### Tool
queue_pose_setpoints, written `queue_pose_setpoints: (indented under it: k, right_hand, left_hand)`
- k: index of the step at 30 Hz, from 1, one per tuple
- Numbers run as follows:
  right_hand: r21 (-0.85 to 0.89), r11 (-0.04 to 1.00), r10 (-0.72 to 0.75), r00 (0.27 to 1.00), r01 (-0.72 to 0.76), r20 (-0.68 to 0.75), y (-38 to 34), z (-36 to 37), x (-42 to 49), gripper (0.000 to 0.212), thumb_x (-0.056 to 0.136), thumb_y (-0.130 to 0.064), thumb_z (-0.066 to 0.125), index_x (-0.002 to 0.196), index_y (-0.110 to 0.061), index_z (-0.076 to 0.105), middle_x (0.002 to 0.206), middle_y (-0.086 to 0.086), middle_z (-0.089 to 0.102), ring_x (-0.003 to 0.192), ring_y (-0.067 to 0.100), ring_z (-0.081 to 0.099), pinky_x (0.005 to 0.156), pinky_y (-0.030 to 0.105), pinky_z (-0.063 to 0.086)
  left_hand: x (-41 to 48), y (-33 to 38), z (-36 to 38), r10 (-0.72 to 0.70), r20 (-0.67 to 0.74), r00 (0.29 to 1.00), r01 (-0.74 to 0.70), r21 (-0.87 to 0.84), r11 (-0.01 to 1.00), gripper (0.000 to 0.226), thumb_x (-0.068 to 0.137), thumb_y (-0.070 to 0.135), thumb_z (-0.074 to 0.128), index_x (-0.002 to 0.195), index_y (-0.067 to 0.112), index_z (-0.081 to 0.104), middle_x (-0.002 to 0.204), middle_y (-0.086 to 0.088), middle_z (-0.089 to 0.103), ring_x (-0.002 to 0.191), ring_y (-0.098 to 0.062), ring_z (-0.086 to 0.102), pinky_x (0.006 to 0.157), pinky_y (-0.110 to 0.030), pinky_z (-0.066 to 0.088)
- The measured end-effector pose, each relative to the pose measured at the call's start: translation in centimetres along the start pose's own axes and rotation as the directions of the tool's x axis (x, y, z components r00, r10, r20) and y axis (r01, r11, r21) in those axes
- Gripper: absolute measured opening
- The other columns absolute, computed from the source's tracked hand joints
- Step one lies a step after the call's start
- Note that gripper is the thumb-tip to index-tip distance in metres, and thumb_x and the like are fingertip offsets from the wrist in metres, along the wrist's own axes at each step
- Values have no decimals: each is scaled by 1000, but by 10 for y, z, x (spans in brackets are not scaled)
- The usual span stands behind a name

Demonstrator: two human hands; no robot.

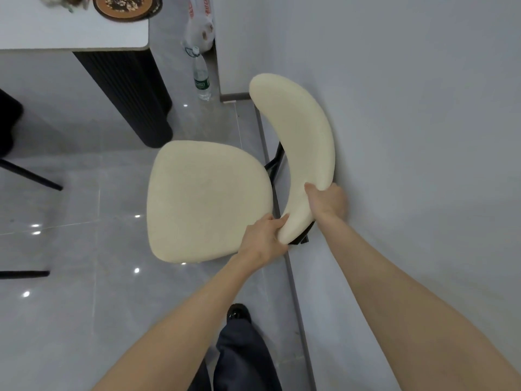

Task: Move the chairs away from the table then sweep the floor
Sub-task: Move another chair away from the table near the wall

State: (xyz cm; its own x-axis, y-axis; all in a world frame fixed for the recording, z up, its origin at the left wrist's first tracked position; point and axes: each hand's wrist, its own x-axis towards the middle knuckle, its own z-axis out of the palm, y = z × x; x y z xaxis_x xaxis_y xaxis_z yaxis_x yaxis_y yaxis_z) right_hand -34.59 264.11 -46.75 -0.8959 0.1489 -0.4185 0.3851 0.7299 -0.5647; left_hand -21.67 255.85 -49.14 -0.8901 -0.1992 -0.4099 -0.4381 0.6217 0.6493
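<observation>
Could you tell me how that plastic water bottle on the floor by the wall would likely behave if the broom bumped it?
The bottle stands tall and narrow, so it would probably tip easily. Being round, it might then roll across the glossy floor.

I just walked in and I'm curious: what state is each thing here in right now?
Cream chair: upright, backrest against the wall, held by both hands.
Left hand: gripping the backrest's near end.
Right hand: gripping the backrest.
Water bottle: standing on the floor, capped.
Table: plate on it.
</observation>
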Motion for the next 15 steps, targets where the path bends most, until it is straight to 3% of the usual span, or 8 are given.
queue_pose_setpoints:
  k: [5, 10, 13, 15]
  right_hand:
    - [12, 999, -40, 998, 39, 38, 11, -2, -3, 48, 80, -49, 62, 108, -10, 64, 106, 6, 70, 99, 28, 66, 90, 43, 53]
    - [38, 997, -64, 993, 60, 102, 12, -8, -18, 47, 85, -33, 62, 124, -8, 53, 122, 9, 62, 112, 29, 60, 95, 43, 50]
    - [-26, 990, -139, 986, 141, 88, 16, -18, -32, 53, 83, -20, 62, 133, -9, 47, 131, 7, 55, 118, 27, 57, 97, 39, 49]
    - [-99, 972, -201, 973, 212, 111, 18, -28, -47, 57, 85, -11, 59, 139, -13, 41, 138, 5, 44, 117, 24, 55, 90, 28, 46]
  left_hand:
    - [-3, 5, 14, -70, -19, 997, 69, -50, 996, 72, 80, 26, 64, 146, 35, 34, 97, 5, 43, 95, -20, 56, 77, -21, 34]
    - [-6, 9, 11, -98, 20, 995, 98, 20, 995, 75, 80, 35, 65, 146, 34, 29, 107, -1, 49, 100, -24, 56, 77, -28, 39]
    - [-22, 7, 7, -111, 19, 994, 112, -152, 982, 61, 84, 26, 63, 141, 31, 41, 126, -2, 56, 112, -24, 55, 92, -33, 43]
    - [-36, -1, -2, -140, -16, 990, 131, -262, 956, 53, 87, 20, 58, 137, 30, 47, 128, 2, 60, 107, -21, 59, 94, -31, 44]
